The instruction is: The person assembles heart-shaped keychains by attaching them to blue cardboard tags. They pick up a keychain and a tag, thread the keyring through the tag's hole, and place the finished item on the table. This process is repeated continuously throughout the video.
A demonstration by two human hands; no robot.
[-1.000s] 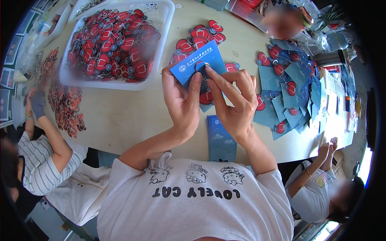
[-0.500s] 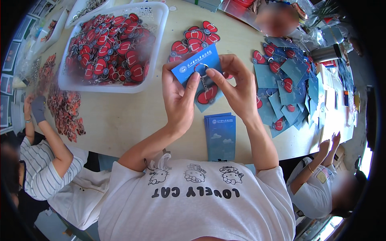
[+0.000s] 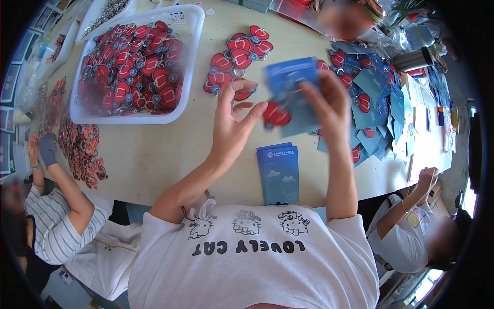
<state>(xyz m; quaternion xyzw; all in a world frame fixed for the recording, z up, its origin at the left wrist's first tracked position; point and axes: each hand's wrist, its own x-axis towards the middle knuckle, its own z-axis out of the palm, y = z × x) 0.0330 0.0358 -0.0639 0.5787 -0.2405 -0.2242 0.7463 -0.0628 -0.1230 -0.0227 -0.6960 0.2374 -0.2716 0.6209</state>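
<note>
Nearest, a stack of blue cards (image 3: 278, 174) lies on the table (image 3: 154, 159) at six o'clock. Above it, the right hand (image 3: 329, 105) pinches a blue card (image 3: 293, 92) carrying a red keychain (image 3: 276, 114); the left hand (image 3: 232, 123), fingers spread open, touches that keychain. Farther, at ten o'clock, a white basket (image 3: 188, 49) holds red keychains.

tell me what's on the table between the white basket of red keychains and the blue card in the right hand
In the head view, a loose cluster of red keychains lies on the table between the white basket and the blue card held by the right hand.
</note>
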